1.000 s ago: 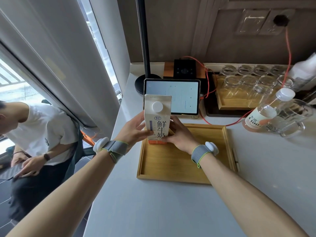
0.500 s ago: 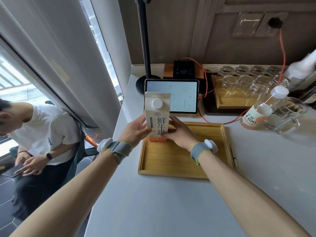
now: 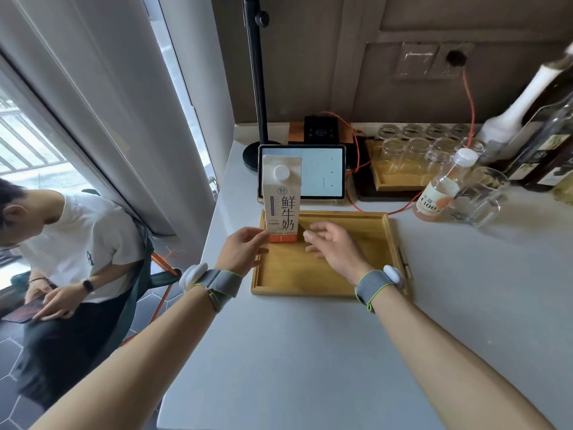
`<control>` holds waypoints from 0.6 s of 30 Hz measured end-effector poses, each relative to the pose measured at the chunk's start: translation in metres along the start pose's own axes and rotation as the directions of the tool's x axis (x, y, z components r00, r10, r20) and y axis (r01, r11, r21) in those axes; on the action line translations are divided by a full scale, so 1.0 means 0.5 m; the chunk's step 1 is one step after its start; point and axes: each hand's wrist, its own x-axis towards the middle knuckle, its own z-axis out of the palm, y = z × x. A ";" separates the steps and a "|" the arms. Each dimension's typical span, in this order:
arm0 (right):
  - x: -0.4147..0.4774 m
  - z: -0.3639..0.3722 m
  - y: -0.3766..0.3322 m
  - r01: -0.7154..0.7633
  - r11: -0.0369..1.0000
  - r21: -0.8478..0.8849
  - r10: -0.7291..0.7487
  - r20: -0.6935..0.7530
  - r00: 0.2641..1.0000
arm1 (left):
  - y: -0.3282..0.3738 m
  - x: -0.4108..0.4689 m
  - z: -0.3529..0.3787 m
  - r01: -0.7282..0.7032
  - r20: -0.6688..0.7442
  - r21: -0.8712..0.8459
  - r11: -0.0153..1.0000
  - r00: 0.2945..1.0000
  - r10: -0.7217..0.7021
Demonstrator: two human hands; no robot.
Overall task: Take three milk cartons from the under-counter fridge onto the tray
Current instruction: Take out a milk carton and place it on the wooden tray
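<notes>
One cream milk carton [image 3: 281,198] with a white cap and an orange base stands upright in the far left corner of the wooden tray [image 3: 325,282]. My left hand [image 3: 243,251] hovers just left of the carton's base, fingers apart, its fingertips near or barely touching the bottom edge. Over the tray to the carton's right, my right hand [image 3: 333,248] is spread and holds nothing. No other carton and no fridge are in view.
Behind the tray stands a tablet [image 3: 322,173] on a lamp base [image 3: 251,156]. A second tray of glasses [image 3: 412,156], a juice bottle [image 3: 441,189], a glass mug [image 3: 479,198] and dark bottles [image 3: 545,135] lie right. A seated person [image 3: 62,259] is left of the counter.
Both hands have let go of the carton and drawn back toward me. The carton now stands alone in the tray's far left corner.
</notes>
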 end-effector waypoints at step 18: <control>-0.574 -0.013 0.012 0.047 0.982 0.185 0.006 -0.276 0.961 | -0.032 -0.433 0.110 -0.218 0.400 -0.034 0.975 0.891 0.213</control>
